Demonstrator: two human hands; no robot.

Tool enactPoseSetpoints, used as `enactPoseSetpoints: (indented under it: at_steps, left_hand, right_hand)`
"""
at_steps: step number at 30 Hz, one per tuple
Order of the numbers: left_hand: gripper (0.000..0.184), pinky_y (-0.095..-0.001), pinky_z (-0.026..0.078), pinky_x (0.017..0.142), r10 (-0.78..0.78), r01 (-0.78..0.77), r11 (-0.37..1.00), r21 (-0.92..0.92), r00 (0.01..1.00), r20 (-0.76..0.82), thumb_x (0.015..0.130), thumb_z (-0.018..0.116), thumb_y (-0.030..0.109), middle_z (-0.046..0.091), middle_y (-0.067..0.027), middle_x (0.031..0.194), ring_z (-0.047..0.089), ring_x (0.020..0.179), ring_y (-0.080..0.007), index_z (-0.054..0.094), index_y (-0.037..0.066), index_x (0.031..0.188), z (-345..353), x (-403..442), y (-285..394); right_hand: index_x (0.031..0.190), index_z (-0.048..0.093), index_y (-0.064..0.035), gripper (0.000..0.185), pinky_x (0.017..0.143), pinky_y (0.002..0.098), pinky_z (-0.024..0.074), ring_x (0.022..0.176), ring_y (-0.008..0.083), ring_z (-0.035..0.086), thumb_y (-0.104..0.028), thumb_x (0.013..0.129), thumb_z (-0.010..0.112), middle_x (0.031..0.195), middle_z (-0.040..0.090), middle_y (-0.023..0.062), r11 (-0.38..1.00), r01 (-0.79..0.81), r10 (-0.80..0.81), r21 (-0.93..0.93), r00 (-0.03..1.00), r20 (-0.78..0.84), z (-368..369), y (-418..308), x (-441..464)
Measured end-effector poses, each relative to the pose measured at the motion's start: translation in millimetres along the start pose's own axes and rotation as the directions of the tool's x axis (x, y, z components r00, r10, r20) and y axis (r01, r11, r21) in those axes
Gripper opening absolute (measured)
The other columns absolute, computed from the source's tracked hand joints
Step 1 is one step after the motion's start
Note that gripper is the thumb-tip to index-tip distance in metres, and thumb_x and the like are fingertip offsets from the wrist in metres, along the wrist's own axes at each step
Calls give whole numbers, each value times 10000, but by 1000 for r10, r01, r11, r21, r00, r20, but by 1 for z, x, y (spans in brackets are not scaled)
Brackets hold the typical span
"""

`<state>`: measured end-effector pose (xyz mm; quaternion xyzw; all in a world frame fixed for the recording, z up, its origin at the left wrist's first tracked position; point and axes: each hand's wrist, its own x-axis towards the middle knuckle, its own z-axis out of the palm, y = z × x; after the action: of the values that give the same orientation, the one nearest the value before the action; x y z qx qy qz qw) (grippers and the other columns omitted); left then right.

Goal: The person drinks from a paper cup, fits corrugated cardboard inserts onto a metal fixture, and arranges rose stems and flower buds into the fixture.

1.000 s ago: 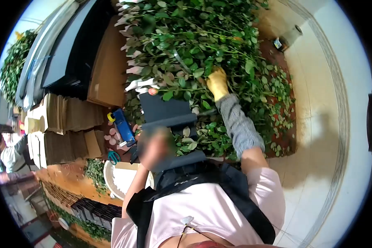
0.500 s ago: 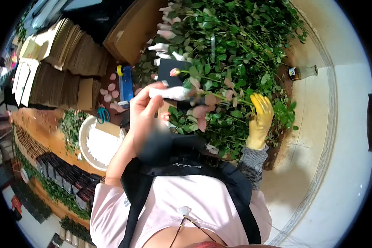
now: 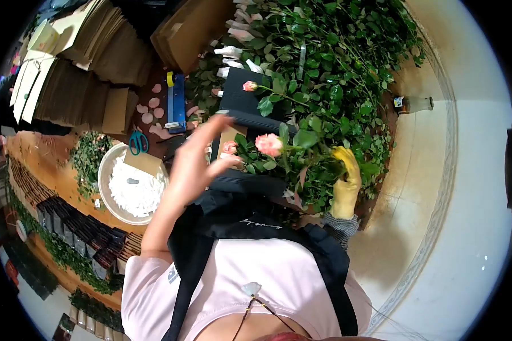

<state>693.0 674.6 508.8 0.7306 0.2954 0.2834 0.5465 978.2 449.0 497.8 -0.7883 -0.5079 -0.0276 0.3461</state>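
Note:
My left hand [image 3: 196, 162], bare and slightly blurred, has its fingers apart, with nothing in it. Just to its right is a pink rose head [image 3: 269, 145] with no white sleeve on it. The rose's leafy stem runs right to my right hand [image 3: 346, 179], which wears a yellow glove and is closed on it. Another small pink rose [image 3: 250, 86] lies above, over a black board [image 3: 247, 94]. A pinkish bloom [image 3: 229, 148] rests between my left hand and the leaves. Below is a dark rolled edge [image 3: 247, 183].
Leafy stems [image 3: 347, 74] with white-sleeved heads [image 3: 229, 52] cover the table. At left are cardboard stacks [image 3: 68, 91], a blue tape dispenser [image 3: 177, 105], scissors [image 3: 137, 142] and a white basket [image 3: 104, 182] of white sleeves. A glass bottle [image 3: 415, 104] lies at right.
My left hand has let go of the white sleeve and opened; the rose head now shows bare. My gloved right hand has shifted slightly left and down from half a second ago.

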Motion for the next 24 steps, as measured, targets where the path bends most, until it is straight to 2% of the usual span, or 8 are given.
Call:
enactPoseSetpoints:
  at_steps: [1, 3, 5, 9, 12, 15, 22, 24]
  left_hand:
    - [677, -350, 493, 980, 136, -133, 977, -168, 991, 7, 786, 801, 109, 624, -169, 1291, 645, 1132, -277, 493, -2, 1379, 16, 4, 1]
    - [547, -334, 514, 923, 160, -170, 950, -262, 985, -58, 788, 762, 31, 675, -151, 1215, 668, 1069, -233, 576, -18, 1300, 39, 1, 14]
    - [499, -328, 515, 911, 183, -192, 951, -242, 981, -62, 790, 733, -18, 683, -145, 1208, 662, 1065, -206, 597, -31, 1270, 45, 2, 26]
    - [400, -328, 524, 867, 331, -352, 913, -204, 934, -130, 802, 716, -26, 711, -145, 1132, 686, 1016, -244, 645, -20, 1196, 51, 4, 30]
    - [372, -325, 524, 875, 356, -374, 918, -132, 924, -136, 809, 708, -23, 720, -144, 1096, 692, 1009, -263, 652, -22, 1177, 51, 2, 31]
    - [402, -335, 520, 893, 375, -388, 915, -112, 919, -123, 823, 700, -19, 708, -151, 1132, 687, 1030, -263, 626, -24, 1218, 50, 2, 29]
    - [595, -357, 518, 919, -148, 173, 981, -93, 963, 227, 861, 734, 100, 685, -176, 1177, 667, 1069, -258, 493, -21, 1392, 42, 27, -45]
    - [496, -429, 519, 890, 15, -97, 961, 258, 952, 304, 848, 736, 145, 669, -179, 1121, 647, 1019, -350, 579, 12, 1299, 51, 34, -92]
  right_hand:
    - [1103, 664, -25, 528, 1091, 487, 412, 1152, 324, 628, -317, 1072, 225, 1114, 700, 124, 1000, -19, 20, -20, 999, 32, 5, -6, 0]
    - [1102, 666, -30, 285, 1104, 488, 397, 1181, 309, 612, -14, 940, 433, 1139, 695, 117, 998, -21, 18, 53, 998, 61, 16, -12, -5]
    - [1103, 670, -42, 497, 1121, 488, 375, 1207, 306, 595, 212, 707, 508, 1154, 690, 116, 994, -35, 24, 100, 994, 110, 22, -13, -9]
    - [1057, 697, -31, 279, 1117, 509, 368, 1174, 334, 609, -87, 995, 430, 1118, 702, 131, 997, -45, 40, 66, 996, 82, 32, -10, -16]
    - [1061, 695, -26, 259, 1112, 514, 374, 1162, 334, 617, -101, 990, 458, 1110, 706, 132, 998, -35, 31, 61, 998, 61, 33, -9, -15]
    - [1064, 693, -29, 392, 1114, 494, 380, 1160, 322, 620, 158, 760, 532, 1107, 706, 135, 999, -46, 45, 16, 996, 81, 31, -13, -13]
    - [1127, 665, -42, 528, 1128, 456, 367, 1163, 323, 591, 199, 691, 489, 1138, 672, 125, 972, -172, 143, -158, 973, -179, -3, 6, 0]
    - [1153, 663, -45, 532, 1133, 459, 361, 1165, 330, 583, 176, 704, 483, 1152, 665, 141, 935, -188, 109, -300, 959, -262, -3, 15, 13]
